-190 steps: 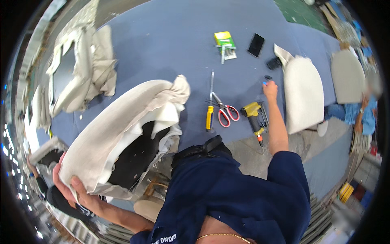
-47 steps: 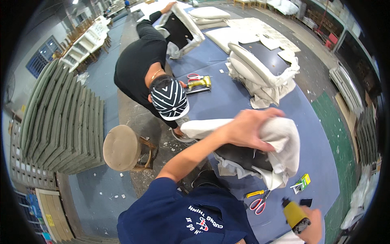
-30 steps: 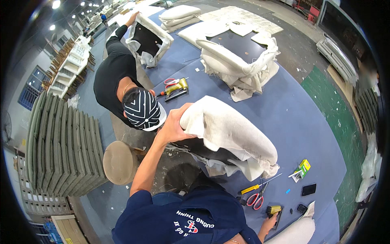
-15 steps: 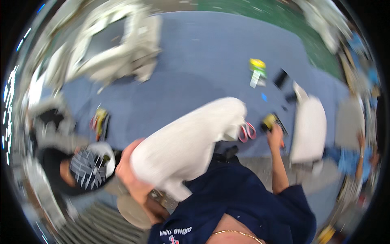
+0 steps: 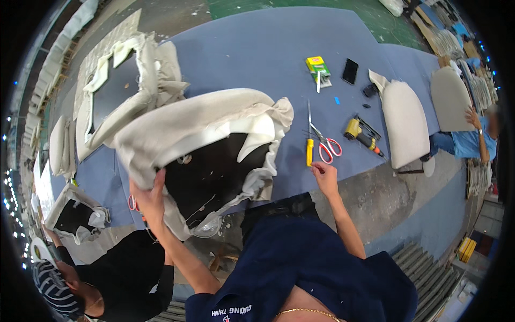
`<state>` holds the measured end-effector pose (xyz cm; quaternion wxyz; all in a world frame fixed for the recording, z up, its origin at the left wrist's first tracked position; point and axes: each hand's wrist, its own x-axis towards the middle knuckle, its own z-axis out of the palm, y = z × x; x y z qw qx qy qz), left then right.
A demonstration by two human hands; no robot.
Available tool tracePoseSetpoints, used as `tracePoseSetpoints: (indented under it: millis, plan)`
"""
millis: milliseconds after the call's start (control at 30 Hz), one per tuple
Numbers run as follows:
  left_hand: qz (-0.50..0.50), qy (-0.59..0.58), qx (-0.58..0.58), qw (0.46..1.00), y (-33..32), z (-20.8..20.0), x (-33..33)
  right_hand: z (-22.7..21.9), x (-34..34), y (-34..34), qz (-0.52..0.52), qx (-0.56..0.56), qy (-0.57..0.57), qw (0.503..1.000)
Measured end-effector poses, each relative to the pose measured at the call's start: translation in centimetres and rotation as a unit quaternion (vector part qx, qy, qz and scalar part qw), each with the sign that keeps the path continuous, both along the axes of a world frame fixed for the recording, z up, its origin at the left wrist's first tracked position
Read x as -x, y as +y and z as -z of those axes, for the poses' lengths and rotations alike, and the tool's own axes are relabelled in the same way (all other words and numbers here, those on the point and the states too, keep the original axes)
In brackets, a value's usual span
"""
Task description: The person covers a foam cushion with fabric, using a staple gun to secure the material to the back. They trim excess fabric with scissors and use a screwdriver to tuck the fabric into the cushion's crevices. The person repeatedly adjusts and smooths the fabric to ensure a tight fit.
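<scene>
The left grip [image 5: 148, 200] is clamped on the left end of a beige cushion [image 5: 198, 111], which is held left of the frame's centre. The right grip [image 5: 326, 178] is curled at the handle of a yellow screwdriver [image 5: 309, 152], right of centre; whether it is pinched cannot be told. Just beside it, red-handled scissors [image 5: 336, 146] are laid on the worktop [image 5: 241, 48], with a nail gun [image 5: 354, 129] farther right.

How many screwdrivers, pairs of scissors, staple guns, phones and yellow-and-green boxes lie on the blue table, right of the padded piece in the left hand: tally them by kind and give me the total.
Screwdriver: 1
Pair of scissors: 1
Staple gun: 1
Phone: 1
Yellow-and-green box: 1
Total: 5
</scene>
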<state>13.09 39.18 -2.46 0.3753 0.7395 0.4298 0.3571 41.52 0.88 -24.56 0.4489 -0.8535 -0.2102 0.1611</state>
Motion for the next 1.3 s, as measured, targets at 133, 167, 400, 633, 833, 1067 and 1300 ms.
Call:
tracePoseSetpoints:
  millis: [133,167,400,633,833,1067,1300]
  plan:
    - [0.034,0.046,-0.023,0.998,3.4,-1.0,-3.6,-5.2,-0.2,9.0,-0.030,-0.079,0.010,0.996]
    - [0.040,0.054,-0.021,0.998,3.7,-1.0,-4.4,-6.1,-0.2,11.4,-0.021,-0.137,0.012,0.990]
    - [0.038,0.036,-0.015,0.998,2.1,-2.3,-5.1,-5.4,-0.6,18.3,-0.064,0.137,-0.256,0.955]
    - [0.014,0.030,-0.068,0.997,-1.6,-5.0,-4.6,-1.3,1.2,18.2,-0.128,0.136,-0.308,0.933]
    - [0.030,0.007,-0.104,0.994,-3.9,-5.8,-4.9,-1.9,1.5,17.4,-0.083,0.031,-0.285,0.954]
    - [0.073,0.066,-0.068,0.993,-6.1,-7.8,-3.7,-1.5,-0.9,16.1,-0.062,-0.049,-0.265,0.961]
    - [0.172,0.095,-0.204,0.959,-0.3,-10.6,-9.1,-6.5,1.5,16.7,-0.074,-0.082,-0.207,0.972]
